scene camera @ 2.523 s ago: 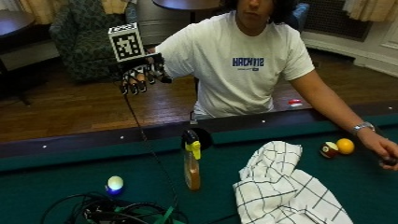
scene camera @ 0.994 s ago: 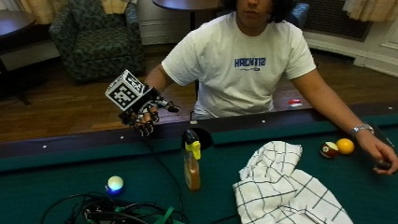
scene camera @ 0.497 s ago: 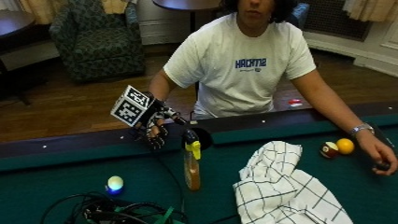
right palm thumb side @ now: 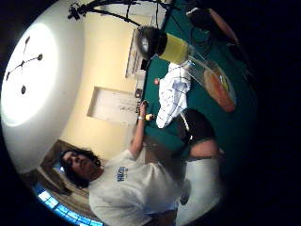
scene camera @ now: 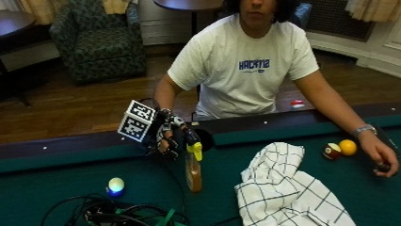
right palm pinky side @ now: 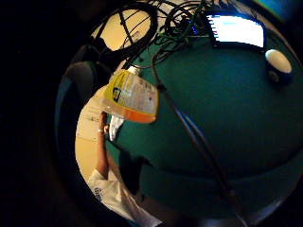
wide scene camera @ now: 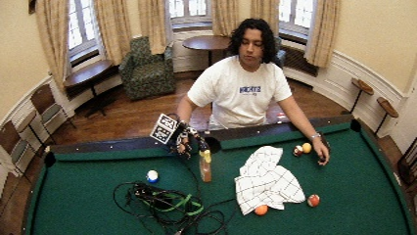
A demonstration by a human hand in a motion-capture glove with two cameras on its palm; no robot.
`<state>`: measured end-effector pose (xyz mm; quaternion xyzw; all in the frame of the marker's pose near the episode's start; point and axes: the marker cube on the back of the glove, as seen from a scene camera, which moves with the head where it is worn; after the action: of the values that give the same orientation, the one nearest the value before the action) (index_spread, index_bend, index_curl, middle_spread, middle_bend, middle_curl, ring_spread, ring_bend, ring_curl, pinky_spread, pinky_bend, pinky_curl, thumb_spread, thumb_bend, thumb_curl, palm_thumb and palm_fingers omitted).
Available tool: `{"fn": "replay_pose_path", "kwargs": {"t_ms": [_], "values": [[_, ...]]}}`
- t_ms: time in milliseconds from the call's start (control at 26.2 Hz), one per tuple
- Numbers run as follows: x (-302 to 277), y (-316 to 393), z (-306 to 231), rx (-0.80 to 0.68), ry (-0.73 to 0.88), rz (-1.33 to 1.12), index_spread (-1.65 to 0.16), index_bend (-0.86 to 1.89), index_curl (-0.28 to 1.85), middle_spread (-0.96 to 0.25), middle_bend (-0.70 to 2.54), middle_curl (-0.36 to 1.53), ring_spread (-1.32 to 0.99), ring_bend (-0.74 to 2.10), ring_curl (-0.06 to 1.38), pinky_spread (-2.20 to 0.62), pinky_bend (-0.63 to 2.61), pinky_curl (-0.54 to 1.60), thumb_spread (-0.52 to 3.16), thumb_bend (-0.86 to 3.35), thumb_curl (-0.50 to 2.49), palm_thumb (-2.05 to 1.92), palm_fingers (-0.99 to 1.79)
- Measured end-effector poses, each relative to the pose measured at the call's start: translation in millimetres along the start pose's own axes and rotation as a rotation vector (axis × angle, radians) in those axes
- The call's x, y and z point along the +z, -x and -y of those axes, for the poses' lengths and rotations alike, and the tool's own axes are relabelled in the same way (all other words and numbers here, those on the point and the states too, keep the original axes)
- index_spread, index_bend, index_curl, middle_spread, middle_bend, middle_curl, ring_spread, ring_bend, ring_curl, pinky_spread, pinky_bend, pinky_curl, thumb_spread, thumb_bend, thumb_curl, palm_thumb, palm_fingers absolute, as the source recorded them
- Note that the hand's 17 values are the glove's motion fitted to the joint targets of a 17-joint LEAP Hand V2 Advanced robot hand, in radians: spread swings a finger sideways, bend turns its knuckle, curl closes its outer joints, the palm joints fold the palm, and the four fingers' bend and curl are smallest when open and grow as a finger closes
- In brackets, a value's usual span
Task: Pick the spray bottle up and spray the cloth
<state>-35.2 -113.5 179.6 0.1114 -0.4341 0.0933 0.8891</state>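
Observation:
A spray bottle (scene camera: 194, 173) with amber liquid, a yellow trigger and a black head stands upright on the green felt near the side pocket. My gloved right hand (scene camera: 165, 138) hangs just beside its head on the rail side, fingers loosely curled and around nothing. The palm views show the bottle (right palm thumb side: 188, 56) (right palm pinky side: 132, 97) close in front of the palm. A white checked cloth (scene camera: 288, 194) lies crumpled on the felt to the bottle's right, also visible in the wide view (wide scene camera: 266, 181). The bare left hand (scene camera: 381, 162) rests on the felt at far right.
A white ball (scene camera: 115, 184) lies left of the bottle, above a tangle of black cables (scene camera: 113, 214). A striped ball (scene camera: 331, 150) and an orange ball (scene camera: 348, 147) sit by the left hand. Two more balls (wide scene camera: 313, 199) lie below the cloth. The dark rail (scene camera: 75, 146) runs along the person's side.
The gloved hand has come down from shoulder height, over the rail and across to the bottle's head. The bottle, the cloth and the balls have stayed put.

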Motion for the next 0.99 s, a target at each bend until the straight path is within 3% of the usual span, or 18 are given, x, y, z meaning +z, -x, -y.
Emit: {"fn": "replay_pose_path", "kwargs": {"t_ms": [344, 497, 688, 994], "values": [[21, 3, 21, 0.03, -0.036, 0.027, -0.37, 0.11, 0.22, -0.17, 0.26, 0.36, -0.15, 0.51, 0.33, 0.03, 0.47, 0.33, 1.02, 0.04, 0.4, 0.95, 0.78], [22, 4, 26, 0.038, -0.072, 0.073, -0.36, 0.11, 0.23, -0.22, 0.3, 0.38, -0.19, 0.51, 0.33, -0.1, 0.52, 0.34, 0.98, 0.06, 0.44, 1.03, 1.0], [21, 2, 26, 0.039, -0.087, 0.154, -0.34, 0.3, 0.32, -0.23, 0.33, 0.43, -0.22, 0.54, 0.38, -0.21, 0.48, 0.37, 0.76, 0.07, 0.52, 1.12, 1.26], [21, 0, 23, 0.026, -0.073, 0.176, -0.31, 0.56, 0.44, -0.26, 0.37, 0.5, -0.25, 0.69, 0.48, -0.17, 0.68, 0.47, 0.55, 0.12, 0.61, 1.21, 1.29]]}}
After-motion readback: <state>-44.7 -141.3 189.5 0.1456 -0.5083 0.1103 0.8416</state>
